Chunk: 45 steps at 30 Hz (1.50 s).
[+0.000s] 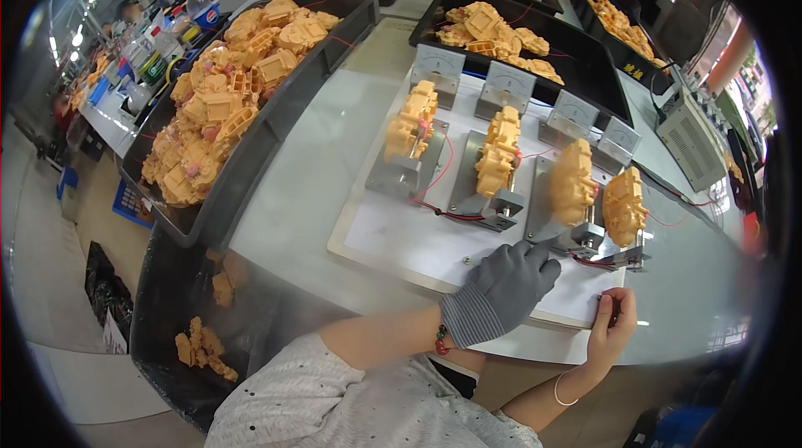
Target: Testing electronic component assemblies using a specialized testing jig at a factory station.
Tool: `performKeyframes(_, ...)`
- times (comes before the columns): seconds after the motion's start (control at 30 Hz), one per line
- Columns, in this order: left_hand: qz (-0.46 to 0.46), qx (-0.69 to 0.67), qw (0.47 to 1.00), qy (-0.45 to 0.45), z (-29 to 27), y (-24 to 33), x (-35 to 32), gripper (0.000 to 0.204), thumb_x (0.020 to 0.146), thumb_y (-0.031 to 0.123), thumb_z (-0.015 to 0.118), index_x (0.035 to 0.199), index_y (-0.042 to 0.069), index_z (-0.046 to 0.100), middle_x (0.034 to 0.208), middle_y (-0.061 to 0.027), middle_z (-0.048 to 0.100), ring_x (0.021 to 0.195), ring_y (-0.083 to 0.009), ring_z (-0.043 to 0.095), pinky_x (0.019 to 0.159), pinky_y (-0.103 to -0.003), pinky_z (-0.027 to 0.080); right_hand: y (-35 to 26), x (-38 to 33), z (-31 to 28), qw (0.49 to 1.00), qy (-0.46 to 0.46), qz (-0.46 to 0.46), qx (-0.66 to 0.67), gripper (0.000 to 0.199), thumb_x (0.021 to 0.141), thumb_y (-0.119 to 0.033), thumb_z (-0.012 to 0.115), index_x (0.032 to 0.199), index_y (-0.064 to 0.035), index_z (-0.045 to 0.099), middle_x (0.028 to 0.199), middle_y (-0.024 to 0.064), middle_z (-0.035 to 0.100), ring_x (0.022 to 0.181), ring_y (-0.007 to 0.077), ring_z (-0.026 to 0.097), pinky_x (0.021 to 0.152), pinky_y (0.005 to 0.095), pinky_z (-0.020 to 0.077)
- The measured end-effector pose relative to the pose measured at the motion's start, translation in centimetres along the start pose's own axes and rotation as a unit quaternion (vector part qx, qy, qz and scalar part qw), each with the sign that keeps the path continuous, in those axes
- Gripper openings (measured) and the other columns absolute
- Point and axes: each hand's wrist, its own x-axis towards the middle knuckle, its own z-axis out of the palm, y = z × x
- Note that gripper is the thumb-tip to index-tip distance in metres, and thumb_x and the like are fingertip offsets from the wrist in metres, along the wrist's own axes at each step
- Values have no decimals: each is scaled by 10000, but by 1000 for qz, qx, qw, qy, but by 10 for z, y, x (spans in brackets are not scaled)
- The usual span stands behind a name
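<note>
My left hand [507, 291], in a grey glove, is at the front edge of a white board [401, 235], its fingers curled beside the third metal fixture [586, 237]; what they grip, if anything, is hidden. My bare right hand [615, 324] is at the board's right front corner, fingers bent together around something dark and too small to name. Four tan moulded plastic parts stand on the fixtures: the leftmost part [411, 121], a second part [499, 151], a blurred third part [573, 183] and the rightmost part [625, 207]. Red wires run from them.
Several panel meters [510, 87] stand behind the fixtures. A black bin [280, 126] heaped with tan parts is at the left, another tray [597, 85] behind. Below left, a dark bin [180, 293] holds a few parts. A grey instrument box [693, 135] stands right. Other people sit farther back.
</note>
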Motion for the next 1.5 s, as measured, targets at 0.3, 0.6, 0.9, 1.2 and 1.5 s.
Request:
performKeyframes(0.3,-27,18,999,-40,-2,0,3,133,807,190,622,854,71,587,812,-65,584,767,-232,600,601,-356,519,1,-1,0,1000,-9,10,-4,142,936,-76,526,833,21,506,704,18,444,616,89,347,532,239,280)
performKeyframes(0.6,-24,109,991,-75,-65,-33,-32,126,787,214,643,896,160,609,813,-13,552,815,-229,565,710,-376,451,0,-4,5,1000,1,10,-12,64,901,-34,531,889,29,532,729,20,438,635,86,361,542,232,278)
performKeyframes(0.9,-135,144,978,60,-120,-90,-70,109,750,153,732,823,104,667,812,-58,618,759,-257,595,645,-365,484,-49,-9,33,985,115,-89,-94,83,769,7,613,849,13,590,771,85,541,660,205,490,591,286,391)
performKeyframes(1.2,-103,15,995,12,-128,-111,-68,130,760,152,737,780,62,645,736,-75,605,702,-261,586,614,-357,471,-136,8,125,974,-181,-135,9,146,715,2,698,820,-5,598,822,124,559,780,308,540,682,379,448)
performKeyframes(1.5,-208,-59,976,-6,-129,-110,-67,83,773,140,691,815,88,642,783,-72,603,765,-275,594,681,-387,483,-134,12,112,974,-210,-54,66,160,702,34,679,845,11,611,829,135,556,798,325,541,722,376,447)
